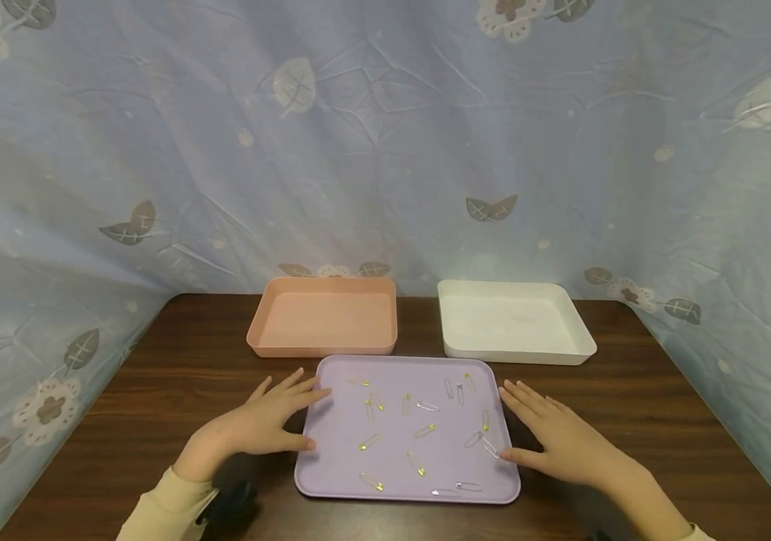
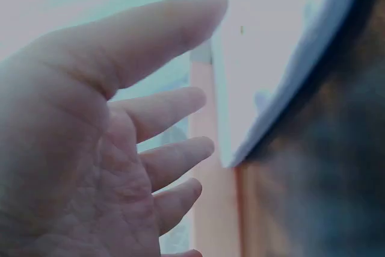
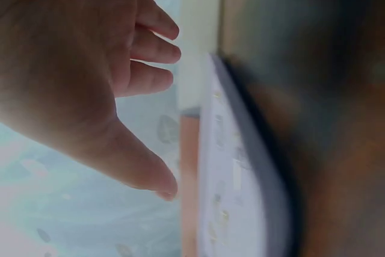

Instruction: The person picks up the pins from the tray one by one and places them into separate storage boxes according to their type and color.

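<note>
A shallow lavender tray (image 1: 338,481) lies on the table with several safety pins scattered over it. Some are gold, like the pin (image 1: 370,481) near the front edge; others are silver, like the pin (image 1: 469,487) at the front right. My left hand (image 1: 260,417) is at the tray's left side, fingers spread and fairly straight, fingertips overlapping the rim. At the right side my right hand (image 1: 557,436) is spread the same way, thumb tip over the tray's edge. Both wrist views show bare palms, the left palm (image 2: 72,148) and the right palm (image 3: 66,58), holding nothing.
Behind the lavender tray stand two deeper trays, a peach one (image 1: 321,352) on the left and a white one (image 1: 521,356) on the right. The dark wooden table (image 1: 155,376) ends at a blue curtain (image 1: 385,150) with leaf prints, which also hangs along both sides.
</note>
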Demonstrator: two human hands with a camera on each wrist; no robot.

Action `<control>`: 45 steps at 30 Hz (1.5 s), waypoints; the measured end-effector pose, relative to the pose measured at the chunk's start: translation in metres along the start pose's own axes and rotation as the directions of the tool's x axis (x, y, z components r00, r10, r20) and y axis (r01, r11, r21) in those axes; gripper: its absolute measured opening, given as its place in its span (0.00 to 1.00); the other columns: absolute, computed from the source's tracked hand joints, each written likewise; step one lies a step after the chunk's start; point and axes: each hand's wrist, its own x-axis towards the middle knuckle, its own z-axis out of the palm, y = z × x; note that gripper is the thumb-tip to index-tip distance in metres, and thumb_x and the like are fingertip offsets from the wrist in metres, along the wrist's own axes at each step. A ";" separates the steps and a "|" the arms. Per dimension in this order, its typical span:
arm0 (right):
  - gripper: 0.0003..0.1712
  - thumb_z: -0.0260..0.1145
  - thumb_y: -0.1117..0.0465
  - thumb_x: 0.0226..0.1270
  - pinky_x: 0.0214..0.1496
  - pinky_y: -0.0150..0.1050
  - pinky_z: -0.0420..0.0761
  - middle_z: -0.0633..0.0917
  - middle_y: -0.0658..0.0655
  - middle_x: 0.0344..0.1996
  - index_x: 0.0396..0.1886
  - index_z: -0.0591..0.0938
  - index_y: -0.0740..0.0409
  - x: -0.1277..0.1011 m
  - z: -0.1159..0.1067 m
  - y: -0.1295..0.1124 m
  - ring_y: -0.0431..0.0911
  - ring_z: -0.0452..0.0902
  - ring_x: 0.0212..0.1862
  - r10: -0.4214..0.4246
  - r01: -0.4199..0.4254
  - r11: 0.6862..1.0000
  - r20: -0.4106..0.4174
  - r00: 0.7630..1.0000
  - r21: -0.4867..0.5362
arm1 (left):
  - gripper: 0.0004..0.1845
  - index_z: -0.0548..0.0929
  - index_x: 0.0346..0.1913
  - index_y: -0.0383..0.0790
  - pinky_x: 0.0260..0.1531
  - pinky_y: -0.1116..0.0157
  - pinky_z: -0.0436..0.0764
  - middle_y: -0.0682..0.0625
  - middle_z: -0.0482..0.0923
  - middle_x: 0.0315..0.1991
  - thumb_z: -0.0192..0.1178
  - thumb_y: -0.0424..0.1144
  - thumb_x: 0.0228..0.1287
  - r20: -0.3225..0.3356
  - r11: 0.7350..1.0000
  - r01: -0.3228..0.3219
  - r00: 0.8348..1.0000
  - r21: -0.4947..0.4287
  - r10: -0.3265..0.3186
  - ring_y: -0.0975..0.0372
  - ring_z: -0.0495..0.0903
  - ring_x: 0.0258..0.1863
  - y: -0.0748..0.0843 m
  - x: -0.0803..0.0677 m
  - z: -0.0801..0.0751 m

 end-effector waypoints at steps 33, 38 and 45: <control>0.18 0.63 0.76 0.63 0.56 0.25 0.77 0.81 0.62 0.54 0.54 0.80 0.69 0.077 -0.034 0.005 0.32 0.76 0.58 0.115 0.320 0.741 -0.580 0.806 0.591 | 0.45 0.45 0.79 0.51 0.62 0.25 0.35 0.38 0.37 0.79 0.49 0.66 0.67 -0.383 0.967 0.236 0.888 -0.097 -0.255 0.38 0.29 0.77 -0.072 0.031 -0.103; 0.13 0.60 0.66 0.70 0.52 0.25 0.77 0.82 0.45 0.48 0.49 0.81 0.70 0.083 -0.031 -0.003 0.35 0.76 0.53 0.336 0.217 0.591 -0.482 0.809 0.777 | 0.46 0.45 0.79 0.51 0.62 0.25 0.36 0.39 0.37 0.79 0.48 0.67 0.66 -0.474 0.960 0.272 0.838 -0.065 -0.269 0.39 0.30 0.77 -0.089 0.047 -0.087; 0.17 0.61 0.53 0.71 0.52 0.34 0.71 0.82 0.39 0.44 0.46 0.82 0.63 0.085 -0.021 -0.016 0.38 0.73 0.46 0.526 0.011 0.399 -0.239 0.817 0.917 | 0.45 0.42 0.78 0.57 0.63 0.26 0.36 0.38 0.37 0.79 0.44 0.70 0.66 -0.439 0.950 0.310 0.849 -0.040 -0.295 0.40 0.30 0.77 -0.102 0.067 -0.064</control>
